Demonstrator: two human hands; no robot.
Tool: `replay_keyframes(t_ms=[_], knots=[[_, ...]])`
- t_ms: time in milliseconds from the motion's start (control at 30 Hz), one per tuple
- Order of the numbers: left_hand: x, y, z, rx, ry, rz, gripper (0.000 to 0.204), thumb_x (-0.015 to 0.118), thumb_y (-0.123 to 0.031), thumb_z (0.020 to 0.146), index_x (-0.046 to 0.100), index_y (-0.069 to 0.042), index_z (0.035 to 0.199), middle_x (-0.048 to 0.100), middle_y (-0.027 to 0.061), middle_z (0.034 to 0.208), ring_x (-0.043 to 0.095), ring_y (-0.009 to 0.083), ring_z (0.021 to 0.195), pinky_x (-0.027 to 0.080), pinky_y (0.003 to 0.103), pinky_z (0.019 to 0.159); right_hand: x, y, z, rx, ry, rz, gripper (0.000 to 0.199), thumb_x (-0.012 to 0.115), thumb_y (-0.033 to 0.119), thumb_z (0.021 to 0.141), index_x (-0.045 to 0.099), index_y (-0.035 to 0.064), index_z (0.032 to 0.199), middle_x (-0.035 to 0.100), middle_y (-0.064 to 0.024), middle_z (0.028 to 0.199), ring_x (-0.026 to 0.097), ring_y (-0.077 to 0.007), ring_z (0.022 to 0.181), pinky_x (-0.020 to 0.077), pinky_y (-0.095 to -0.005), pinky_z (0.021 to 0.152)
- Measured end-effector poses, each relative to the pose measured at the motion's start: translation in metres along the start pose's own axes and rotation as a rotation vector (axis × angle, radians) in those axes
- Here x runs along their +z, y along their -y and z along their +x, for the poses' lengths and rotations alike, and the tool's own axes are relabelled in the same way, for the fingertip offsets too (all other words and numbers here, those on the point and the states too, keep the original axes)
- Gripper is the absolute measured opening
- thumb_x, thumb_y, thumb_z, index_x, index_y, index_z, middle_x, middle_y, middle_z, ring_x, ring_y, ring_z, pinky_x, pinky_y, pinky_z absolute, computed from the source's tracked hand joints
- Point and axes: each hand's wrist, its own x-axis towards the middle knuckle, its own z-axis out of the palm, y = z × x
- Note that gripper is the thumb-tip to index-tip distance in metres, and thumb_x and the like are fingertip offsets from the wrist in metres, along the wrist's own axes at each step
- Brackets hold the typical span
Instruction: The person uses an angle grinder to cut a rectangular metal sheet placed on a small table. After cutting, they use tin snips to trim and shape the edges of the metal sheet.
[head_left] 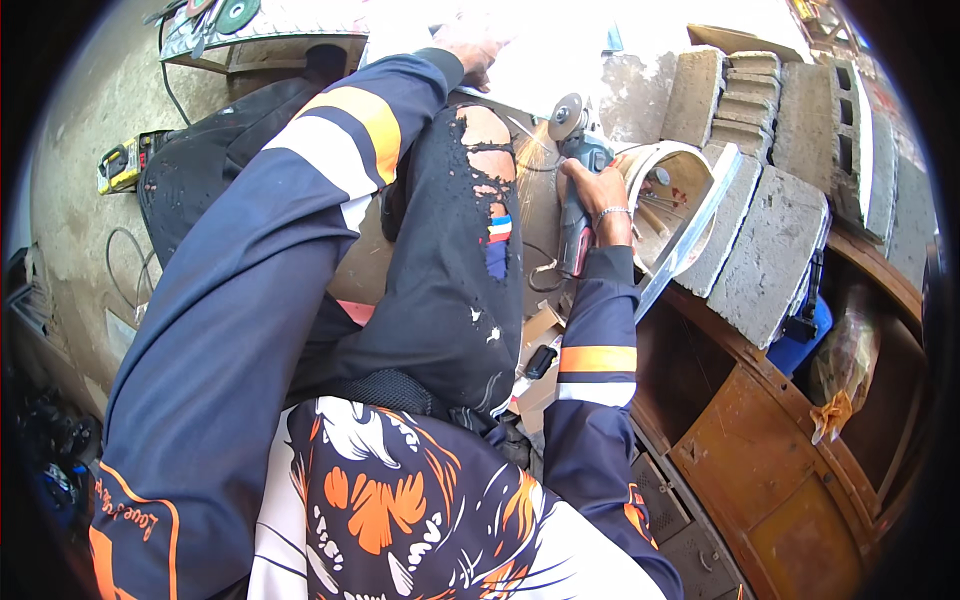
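Observation:
My right hand [597,195] is wrapped around the body of an angle grinder [575,225], teal at the head and dark with red toward its rear. The grinder's round disc [567,116] faces away from me, and orange sparks [541,155] spray down from beside it. My left hand [470,50] is beyond my raised knee, fingers curled down at the edge of a glaring white area. What it grips there is washed out by the light. A thin pale edge runs from under that hand toward the disc.
Right of the grinder stands a whitish bucket [640,165] with rods inside, and a metal bar [690,235] leans across it. Concrete blocks [770,250] sit on a brown wooden cabinet [765,460]. A yellow-black tape measure [120,165] and cables lie at left; discs [237,14] rest on a bench.

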Motion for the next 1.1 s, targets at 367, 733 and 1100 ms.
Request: replay_keyframes(t_ms=[367,733,1100], knots=[[0.000,-0.001,-0.001,0.002,-0.006,0.006,0.093,0.085,-0.036,0.069,0.037,-0.026,0.148,0.061,0.0120,0.127,0.061,0.0328,0.114,0.049,0.057,0.090,-0.002,0.002,-0.006,-0.022,-0.028,-0.089,0.073,0.072,0.048,0.064,0.064,-0.0200,0.090,0.069,-0.0249,0.083,0.069,-0.0289,0.075,0.0527,-0.0371,0.069],[-0.004,-0.001,0.007,0.005,-0.012,0.010,0.093,0.085,-0.036,0.069,0.036,-0.026,0.148,0.060,0.0121,0.127,0.060,0.0330,0.115,0.049,0.058,0.089,-0.001,-0.001,0.001,-0.020,-0.012,-0.033,0.072,0.072,0.048,0.065,0.065,-0.0194,0.091,0.069,-0.0252,0.085,0.069,-0.0295,0.076,0.0527,-0.0368,0.070],[-0.004,0.001,0.004,0.001,-0.009,0.004,0.093,0.085,-0.037,0.070,0.036,-0.025,0.148,0.060,0.0122,0.128,0.059,0.0333,0.116,0.048,0.059,0.089,0.001,0.000,0.006,-0.013,-0.028,-0.046,0.067,0.073,0.045,0.065,0.065,-0.0173,0.089,0.069,-0.0231,0.084,0.068,-0.0265,0.073,0.0528,-0.0354,0.068]])
